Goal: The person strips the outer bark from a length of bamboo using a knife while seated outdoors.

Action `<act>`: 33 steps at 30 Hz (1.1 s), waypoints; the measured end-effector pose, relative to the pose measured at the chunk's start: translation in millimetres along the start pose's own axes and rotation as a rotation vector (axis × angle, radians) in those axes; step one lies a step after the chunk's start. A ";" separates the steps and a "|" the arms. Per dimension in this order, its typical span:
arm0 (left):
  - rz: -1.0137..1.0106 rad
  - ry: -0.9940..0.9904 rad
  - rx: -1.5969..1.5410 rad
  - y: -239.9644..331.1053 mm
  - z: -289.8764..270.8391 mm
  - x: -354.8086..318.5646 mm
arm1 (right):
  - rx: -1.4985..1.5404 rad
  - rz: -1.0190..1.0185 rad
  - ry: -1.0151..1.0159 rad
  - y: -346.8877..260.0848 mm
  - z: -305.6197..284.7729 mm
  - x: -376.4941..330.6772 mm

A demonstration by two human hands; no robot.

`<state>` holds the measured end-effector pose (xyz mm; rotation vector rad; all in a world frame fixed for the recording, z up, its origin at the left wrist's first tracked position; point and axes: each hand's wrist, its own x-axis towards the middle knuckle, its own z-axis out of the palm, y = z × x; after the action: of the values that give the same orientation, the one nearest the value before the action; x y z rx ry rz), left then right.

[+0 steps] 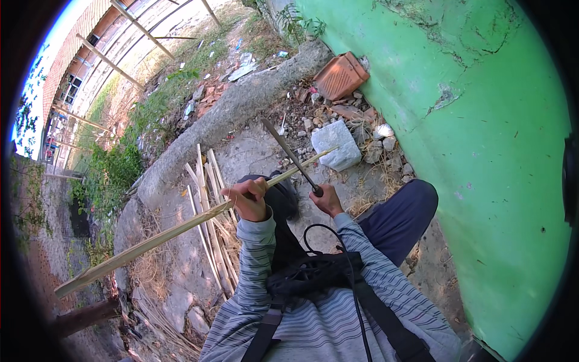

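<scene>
A: So, largest item first?

B: Green wall (482, 169), right side, paint flaking. Concrete ridge (223, 120), slanting across the ground ahead. Pile of split sticks (223, 259), loose, on the ground left of the left forearm.

A: Main piece?

B: Long stick (139, 247), pale, one, held across the body: thick end low at left, thinner end pointing up and right, its tip lying over the white block (341, 145) in view. Contact with the block: cannot tell.

A: Tool?

B: Knife (286, 151), one, long, dark, blade angled up and left, crossing the stick's thinner part. Whether the edge touches the wood: cannot tell.

A: Grips?

B: Left hand (248, 199), fingers curled round the stick near its middle. Right hand (327, 201), closed round the knife handle.

A: Step in hand?

B: Judged from the pose, trimming or thinning the stick.

A: Next move calls for?

B: Probably a steady left hold, the blade laid at a shallow angle, strokes directed away from the left fingers.
</scene>
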<state>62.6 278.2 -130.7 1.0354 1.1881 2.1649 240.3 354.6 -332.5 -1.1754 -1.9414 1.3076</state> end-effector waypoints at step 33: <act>0.013 -0.033 0.020 -2.0 0.1 0.9 | 0.042 0.169 0.108 38.8 7.2 -1.3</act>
<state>62.2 279.9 -132.0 1.0856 1.1938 2.1415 249.7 356.2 -370.8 -1.3846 -1.7615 1.3339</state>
